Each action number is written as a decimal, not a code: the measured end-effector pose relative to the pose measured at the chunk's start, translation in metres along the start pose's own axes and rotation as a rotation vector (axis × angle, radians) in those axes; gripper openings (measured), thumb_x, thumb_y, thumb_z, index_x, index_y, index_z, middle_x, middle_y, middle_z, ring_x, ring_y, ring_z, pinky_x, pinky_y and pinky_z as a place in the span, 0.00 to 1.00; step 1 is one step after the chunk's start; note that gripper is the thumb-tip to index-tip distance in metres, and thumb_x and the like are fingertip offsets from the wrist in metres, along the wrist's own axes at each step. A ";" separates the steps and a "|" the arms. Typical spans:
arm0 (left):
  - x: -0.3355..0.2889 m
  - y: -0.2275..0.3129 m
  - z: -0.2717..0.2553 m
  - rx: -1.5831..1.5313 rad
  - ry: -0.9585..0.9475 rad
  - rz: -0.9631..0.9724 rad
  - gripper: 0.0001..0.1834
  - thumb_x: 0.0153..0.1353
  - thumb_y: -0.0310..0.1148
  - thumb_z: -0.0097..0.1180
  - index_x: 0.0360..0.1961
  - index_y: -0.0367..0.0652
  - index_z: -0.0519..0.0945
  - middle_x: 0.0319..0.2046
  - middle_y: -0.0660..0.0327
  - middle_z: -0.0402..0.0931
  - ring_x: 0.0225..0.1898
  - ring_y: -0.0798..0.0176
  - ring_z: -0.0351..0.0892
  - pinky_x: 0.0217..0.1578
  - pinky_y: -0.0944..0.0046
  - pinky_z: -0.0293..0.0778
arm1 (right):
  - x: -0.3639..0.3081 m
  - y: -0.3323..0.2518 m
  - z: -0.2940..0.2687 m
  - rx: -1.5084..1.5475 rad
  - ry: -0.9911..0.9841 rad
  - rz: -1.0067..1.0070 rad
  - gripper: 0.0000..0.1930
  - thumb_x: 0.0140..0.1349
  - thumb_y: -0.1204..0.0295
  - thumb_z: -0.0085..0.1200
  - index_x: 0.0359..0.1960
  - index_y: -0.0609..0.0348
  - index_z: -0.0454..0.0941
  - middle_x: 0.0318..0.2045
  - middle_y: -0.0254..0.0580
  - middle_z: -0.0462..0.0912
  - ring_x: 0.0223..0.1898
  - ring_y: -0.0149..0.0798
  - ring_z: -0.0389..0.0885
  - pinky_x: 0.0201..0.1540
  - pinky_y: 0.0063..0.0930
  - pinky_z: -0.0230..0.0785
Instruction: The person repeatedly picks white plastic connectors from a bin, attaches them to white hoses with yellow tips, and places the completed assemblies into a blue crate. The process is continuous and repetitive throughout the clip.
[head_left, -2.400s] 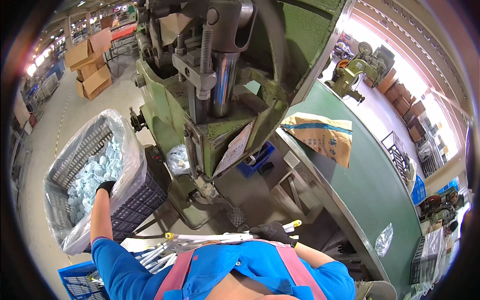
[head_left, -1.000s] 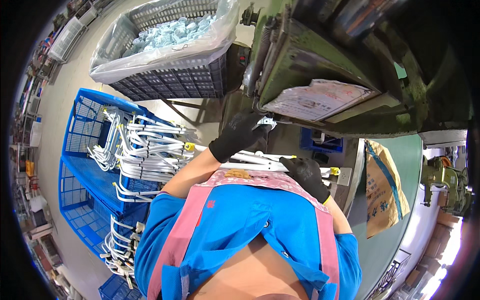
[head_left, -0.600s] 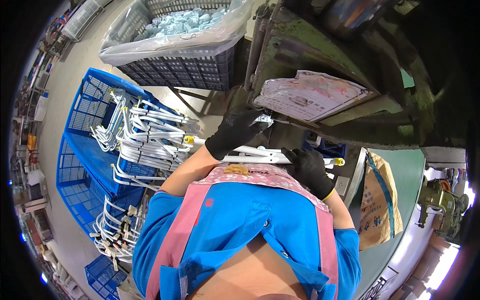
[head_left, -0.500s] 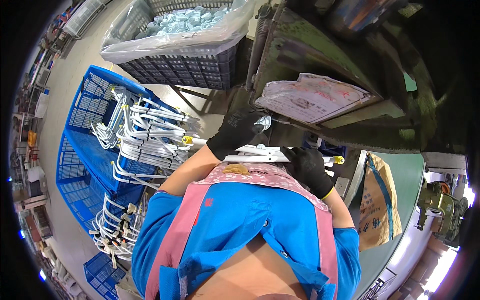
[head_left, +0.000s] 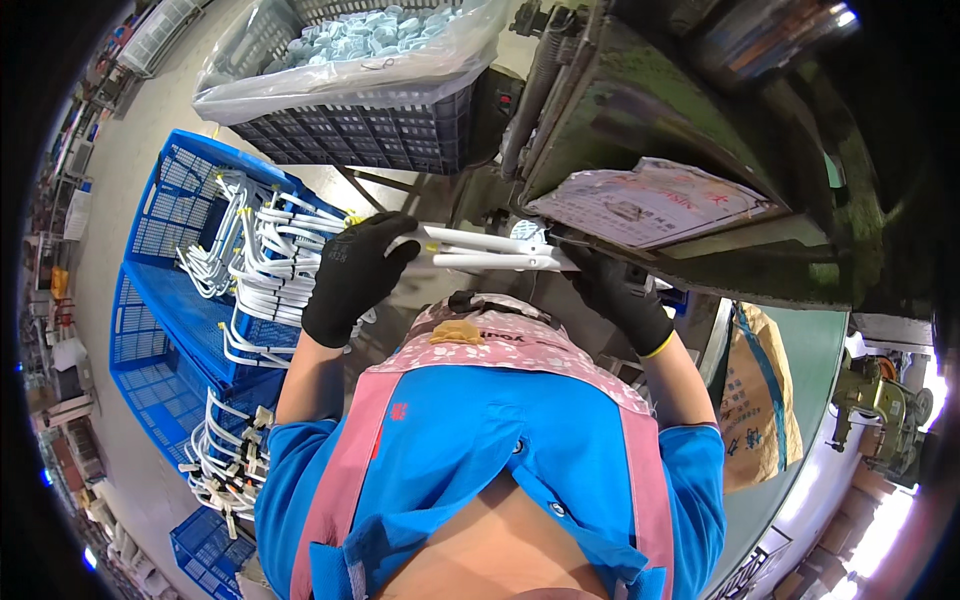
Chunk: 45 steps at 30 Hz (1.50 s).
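A white tubular frame (head_left: 490, 260), two tubes lying side by side, spans the space between my hands in front of the machine. My left hand (head_left: 358, 275), in a black glove, is closed round its left end. My right hand (head_left: 618, 302), also gloved in black, is closed on its right end under the machine's edge; the glove hides part of that grip. Just behind the tubes sits a small shiny, pale piece (head_left: 528, 231), partly covered by them. Whether it touches the tubes I cannot tell.
The dark green machine (head_left: 690, 110) overhangs at the right, bearing a worn paper sheet (head_left: 655, 205). Blue crates (head_left: 180, 220) of bent white tubes (head_left: 275, 250) stand left. A black crate (head_left: 360, 135) with pale blue pieces is behind. A brown paper sack (head_left: 755, 400) lies right.
My left hand has left the shiny piece and moved left to the tube end. The white frame has risen away from my apron toward the machine, with my right hand moving along with it.
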<state>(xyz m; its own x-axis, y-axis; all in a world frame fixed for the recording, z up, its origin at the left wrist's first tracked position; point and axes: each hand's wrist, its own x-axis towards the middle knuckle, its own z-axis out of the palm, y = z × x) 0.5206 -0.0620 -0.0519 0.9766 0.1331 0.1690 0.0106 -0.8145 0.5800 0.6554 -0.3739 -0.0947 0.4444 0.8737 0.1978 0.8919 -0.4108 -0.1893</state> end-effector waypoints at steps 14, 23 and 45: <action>0.012 -0.014 0.020 -0.031 0.207 0.034 0.12 0.50 0.27 0.63 0.39 0.41 0.82 0.36 0.55 0.81 0.36 0.52 0.82 0.37 0.60 0.76 | -0.019 0.053 0.064 0.812 -0.114 0.469 0.25 0.69 0.59 0.39 0.65 0.56 0.60 0.62 0.48 0.66 0.59 0.47 0.70 0.63 0.42 0.63; 0.015 -0.021 0.028 -0.010 0.223 0.038 0.10 0.54 0.29 0.61 0.38 0.40 0.82 0.34 0.55 0.81 0.31 0.55 0.81 0.33 0.61 0.75 | 0.000 0.050 0.031 1.126 -0.239 0.351 0.33 0.68 0.48 0.39 0.69 0.54 0.54 0.67 0.49 0.59 0.63 0.50 0.63 0.66 0.45 0.57; 0.006 -0.007 0.037 -0.389 0.209 0.042 0.22 0.48 0.22 0.65 0.48 0.39 0.78 0.48 0.56 0.77 0.39 0.62 0.79 0.41 0.65 0.75 | 0.002 0.039 0.025 1.883 -0.100 0.150 0.36 0.66 0.48 0.43 0.67 0.61 0.56 0.66 0.49 0.61 0.65 0.45 0.61 0.68 0.39 0.51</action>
<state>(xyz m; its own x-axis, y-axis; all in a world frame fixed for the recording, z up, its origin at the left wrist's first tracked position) 0.5342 -0.0766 -0.0845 0.9096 0.2480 0.3333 -0.1489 -0.5542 0.8190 0.6887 -0.3812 -0.1254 0.4320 0.9007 0.0460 -0.4214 0.2467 -0.8727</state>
